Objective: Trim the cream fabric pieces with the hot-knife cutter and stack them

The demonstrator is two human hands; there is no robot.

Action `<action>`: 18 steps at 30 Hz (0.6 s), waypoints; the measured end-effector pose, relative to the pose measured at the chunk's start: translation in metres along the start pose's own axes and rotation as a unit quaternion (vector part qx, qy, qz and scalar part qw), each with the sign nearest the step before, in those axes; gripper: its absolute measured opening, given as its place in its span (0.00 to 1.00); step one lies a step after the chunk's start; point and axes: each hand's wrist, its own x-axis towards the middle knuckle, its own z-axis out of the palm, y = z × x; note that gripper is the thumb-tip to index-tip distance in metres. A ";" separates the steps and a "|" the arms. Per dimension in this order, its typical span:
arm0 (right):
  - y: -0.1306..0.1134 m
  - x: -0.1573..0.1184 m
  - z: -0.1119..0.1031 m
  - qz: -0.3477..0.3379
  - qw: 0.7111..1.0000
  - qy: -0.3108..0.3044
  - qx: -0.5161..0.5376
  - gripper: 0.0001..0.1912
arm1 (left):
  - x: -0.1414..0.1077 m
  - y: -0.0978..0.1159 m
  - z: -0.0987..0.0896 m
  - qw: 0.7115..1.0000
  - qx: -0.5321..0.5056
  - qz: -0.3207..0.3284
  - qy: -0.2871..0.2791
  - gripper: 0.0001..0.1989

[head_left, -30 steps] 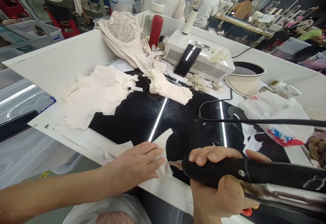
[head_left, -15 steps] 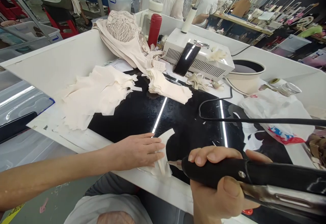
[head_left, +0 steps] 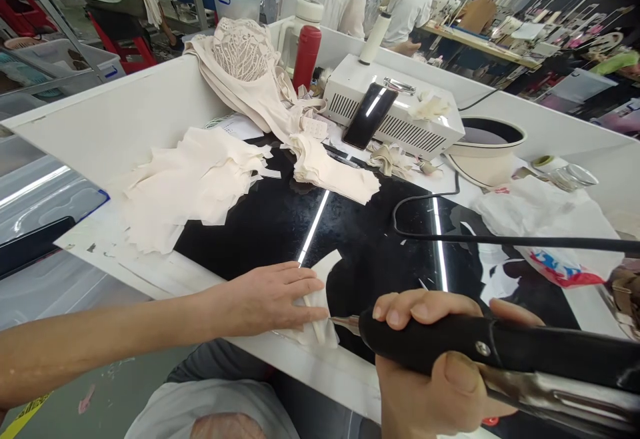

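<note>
My left hand lies flat with its fingers stretched out, pressing on a small cream fabric piece at the near edge of the black work surface. In my right hand is a thick black handheld tool with a pointed metal tip and a metal lever along its underside. My thumb and fingers wrap around its body. The tip meets the fabric's right edge, just beside my left fingertips; whether it presses in, I cannot tell.
Stacks of cream fabric pieces and narrower pieces lie farther back. Behind them are a lace bra, a red bottle, a vented white box and a phone. A black cable crosses the right side, near a plastic bag.
My left fingers have shifted slightly on the fabric, the fingertips now lying closer to the tool tip. The tool stays nearly in place. The whole view has moved a little.
</note>
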 end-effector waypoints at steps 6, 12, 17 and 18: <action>-0.001 0.001 0.002 -0.004 1.000 -0.006 -0.003 0.21 | -0.001 0.001 0.001 1.000 0.004 0.001 0.007 0.14; -0.001 0.005 0.005 -0.017 0.999 0.024 -0.018 0.21 | -0.002 0.002 0.005 1.000 0.002 -0.002 0.003 0.15; 0.005 0.011 0.008 -0.021 0.999 0.029 -0.032 0.22 | -0.002 0.002 0.006 1.000 0.001 -0.009 0.008 0.15; 0.006 0.011 0.009 -0.022 0.999 0.029 -0.032 0.22 | -0.002 0.002 0.006 1.000 0.000 -0.010 0.011 0.14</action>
